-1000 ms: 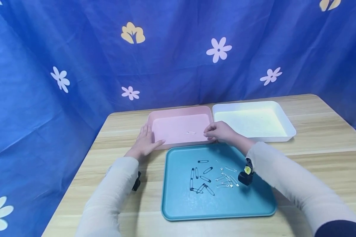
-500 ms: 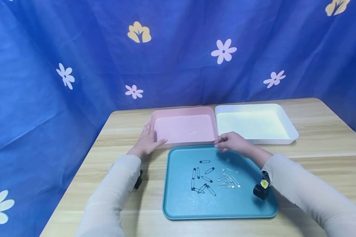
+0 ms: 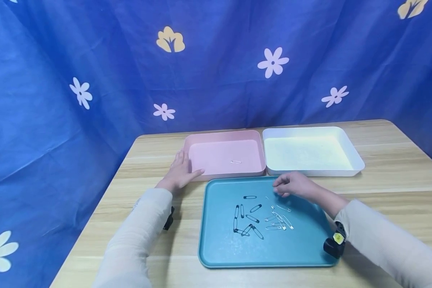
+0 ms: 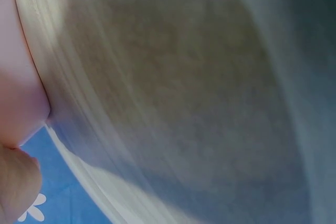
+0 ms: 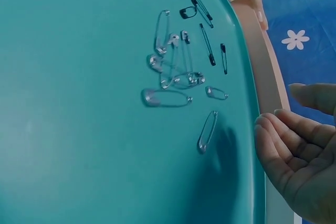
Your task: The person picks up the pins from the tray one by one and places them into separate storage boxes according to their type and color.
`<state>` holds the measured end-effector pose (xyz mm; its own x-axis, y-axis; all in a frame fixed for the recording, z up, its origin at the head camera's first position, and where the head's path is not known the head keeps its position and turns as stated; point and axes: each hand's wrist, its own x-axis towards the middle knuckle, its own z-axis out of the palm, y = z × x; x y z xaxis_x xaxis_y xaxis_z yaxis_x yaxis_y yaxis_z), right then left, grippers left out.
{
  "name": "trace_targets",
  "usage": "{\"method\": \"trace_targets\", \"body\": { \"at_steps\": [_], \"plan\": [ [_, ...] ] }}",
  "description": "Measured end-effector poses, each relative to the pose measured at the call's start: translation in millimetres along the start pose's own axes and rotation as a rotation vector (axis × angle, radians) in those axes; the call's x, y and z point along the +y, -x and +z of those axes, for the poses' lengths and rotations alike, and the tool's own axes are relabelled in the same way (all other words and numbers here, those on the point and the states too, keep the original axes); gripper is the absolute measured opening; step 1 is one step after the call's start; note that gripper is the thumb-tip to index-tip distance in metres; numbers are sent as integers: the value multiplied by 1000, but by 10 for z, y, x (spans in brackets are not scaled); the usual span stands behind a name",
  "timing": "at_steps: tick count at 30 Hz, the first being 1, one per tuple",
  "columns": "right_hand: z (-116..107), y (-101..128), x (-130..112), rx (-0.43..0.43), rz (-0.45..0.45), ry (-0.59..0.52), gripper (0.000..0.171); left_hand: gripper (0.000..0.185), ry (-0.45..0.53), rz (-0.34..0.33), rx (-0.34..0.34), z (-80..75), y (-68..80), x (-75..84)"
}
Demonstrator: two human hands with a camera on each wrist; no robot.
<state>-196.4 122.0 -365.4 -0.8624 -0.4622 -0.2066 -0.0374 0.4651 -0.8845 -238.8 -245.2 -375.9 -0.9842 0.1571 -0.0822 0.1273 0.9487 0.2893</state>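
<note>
On the wooden table with pale stripes [image 3: 155, 256], a flat teal tray with rounded corners [image 3: 273, 252] lies closest to the person, and I judge every place from that tray. Just past its far edge sits one shallow pink box [image 3: 209, 158], and next to that, past the tray's far right part, one shallow white box [image 3: 302, 152]. Farther behind the tray hangs a big blue cloth [image 3: 216, 80] with white flowers and two yellow flower shapes. The right arm crosses the tray's right side, so the far right corner is hidden from me. On the tray I count nine black metal safety pins [image 5: 207, 44], left of the shiny silver metal safety pins [image 5: 151, 98]. The silver ones are about seven or eight; some lie across each other, so I can't be sure. One more silver pin [image 3: 235, 162] is in the pink box beyond the tray. The left hand [image 3: 179, 172], beyond the tray's left corner, is spread wide, with its fingers along the pink box's side and its thumb by the front rim. The right hand [image 3: 291, 185] hangs above the tray's far edge, its fingers loosely bent, with nothing in its grasp.
</note>
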Motion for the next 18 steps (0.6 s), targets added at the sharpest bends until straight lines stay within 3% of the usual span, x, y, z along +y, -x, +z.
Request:
{"method": "trace_targets", "body": {
  "at_steps": [18],
  "plan": [
    [-4, 188, 172, -7, 4, 23, 23, 100, -20, 7, -1, 26, -36, -12]
  ]
}}
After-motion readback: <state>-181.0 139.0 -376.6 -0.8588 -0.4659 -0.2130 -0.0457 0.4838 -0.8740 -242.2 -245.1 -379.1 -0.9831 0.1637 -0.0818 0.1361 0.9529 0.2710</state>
